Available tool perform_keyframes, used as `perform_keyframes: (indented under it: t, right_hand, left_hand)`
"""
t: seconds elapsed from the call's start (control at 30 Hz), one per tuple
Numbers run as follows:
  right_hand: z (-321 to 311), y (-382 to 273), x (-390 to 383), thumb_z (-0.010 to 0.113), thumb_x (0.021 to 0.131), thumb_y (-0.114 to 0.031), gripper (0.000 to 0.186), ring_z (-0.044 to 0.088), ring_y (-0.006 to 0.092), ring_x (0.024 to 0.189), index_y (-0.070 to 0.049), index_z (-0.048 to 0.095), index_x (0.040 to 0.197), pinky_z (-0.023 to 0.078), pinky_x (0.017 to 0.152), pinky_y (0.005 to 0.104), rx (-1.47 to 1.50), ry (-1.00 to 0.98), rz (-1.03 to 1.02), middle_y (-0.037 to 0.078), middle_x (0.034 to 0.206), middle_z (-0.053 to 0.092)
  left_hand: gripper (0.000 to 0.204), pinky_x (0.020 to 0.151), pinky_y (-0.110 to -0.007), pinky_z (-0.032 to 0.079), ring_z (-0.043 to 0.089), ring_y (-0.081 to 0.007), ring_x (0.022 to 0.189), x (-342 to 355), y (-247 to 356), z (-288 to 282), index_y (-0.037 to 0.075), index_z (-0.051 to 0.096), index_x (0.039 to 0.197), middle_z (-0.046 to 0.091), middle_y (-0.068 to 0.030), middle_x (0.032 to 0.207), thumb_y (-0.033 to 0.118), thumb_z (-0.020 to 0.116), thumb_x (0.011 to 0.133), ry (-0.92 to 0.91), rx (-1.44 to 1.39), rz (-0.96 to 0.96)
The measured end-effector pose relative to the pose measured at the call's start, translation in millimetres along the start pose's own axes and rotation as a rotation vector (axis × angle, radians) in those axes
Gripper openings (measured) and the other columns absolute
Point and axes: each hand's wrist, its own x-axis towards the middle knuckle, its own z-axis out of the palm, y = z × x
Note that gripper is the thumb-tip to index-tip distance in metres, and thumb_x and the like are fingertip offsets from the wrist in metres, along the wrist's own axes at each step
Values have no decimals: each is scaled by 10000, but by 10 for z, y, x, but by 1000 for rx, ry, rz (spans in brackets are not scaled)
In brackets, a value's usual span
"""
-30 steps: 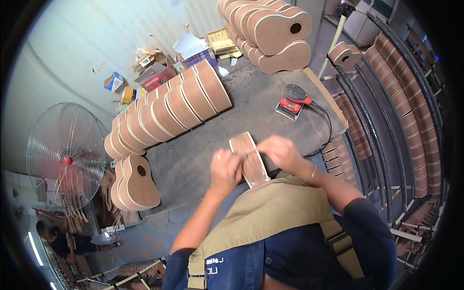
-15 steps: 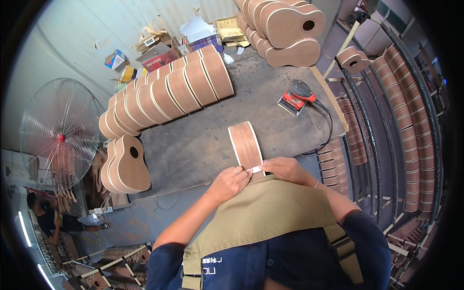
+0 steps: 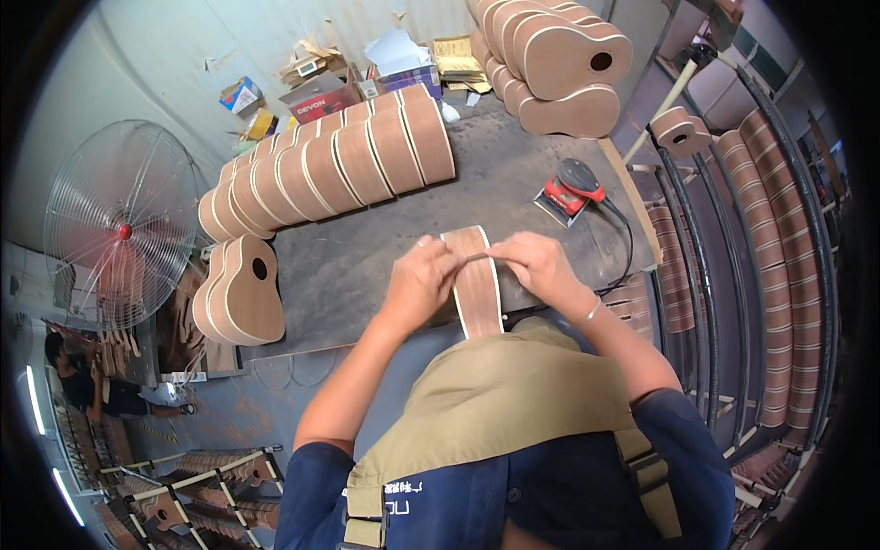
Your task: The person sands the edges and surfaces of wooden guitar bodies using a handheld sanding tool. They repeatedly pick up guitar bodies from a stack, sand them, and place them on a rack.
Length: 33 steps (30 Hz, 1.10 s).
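At the left a fan stands beyond the desk, and two guitar bodies stand at the desk's near left corner. A row of bodies runs from its left end toward the far edge, where boxes are heaped.

The left hand has its fingers clamped on one end of a thin dark strip. The strip crosses the upturned side of a single body at the desk's near edge; its lower end disappears at the apron, and I cannot tell whether they touch. The right hand has its fingers clamped on the strip's other end.

Further right lie the sander and its cord, by the right edge; stacked bodies fill the far right corner.

Good work here, I judge, wants even pressure from both hands, the strip square across and lightly tilted, with strokes following the curve — and care at the pale edging, where a corner could dig in.
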Motion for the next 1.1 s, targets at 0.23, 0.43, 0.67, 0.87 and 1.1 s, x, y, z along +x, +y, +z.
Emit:
perform_keyframes:
  t: [0.23,0.43,0.67,0.87,1.1]
  right_hand:
    - [223,-66,-788,704,891,-80,230,749,332,1000,-66,769,1111,613,846,412,63,-41,-36,142,1057,778]
    - [84,-198,-898,764,908,-179,194,725,326,754,-56,827,1044,584,704,382,375,-425,350,171,929,761]
    - [-40,-190,-1015,724,970,-11,135,774,199,879,58,766,1078,647,798,328,734,197,702,141,933,776]
    - [149,82,-1072,708,1009,-19,165,771,221,906,75,695,1144,670,812,347,858,534,828,154,1012,761]
    - [462,504,-1075,697,1031,-72,212,763,271,951,41,623,1195,677,820,382,1043,630,1033,161,1051,718]
  left_hand:
    - [299,578,-344,550,614,-204,831,-614,201,233,49,764,1102,632,-12,911,82,702,811,-156,117,187]
    - [271,705,-416,570,625,-238,872,-733,110,256,81,780,1079,666,-8,935,85,761,809,-401,-241,64]
    - [1116,868,-463,500,576,-394,1058,-462,582,430,-33,422,1443,517,-231,1161,483,987,631,213,-77,-556]
    - [1195,1036,-518,455,524,-455,1226,-469,443,831,12,223,1559,490,-287,1286,349,954,676,236,-174,-687]
    - [609,1026,-408,555,669,-282,1139,-1116,-463,513,28,371,1366,653,-207,1217,81,772,910,631,-1499,-1038]
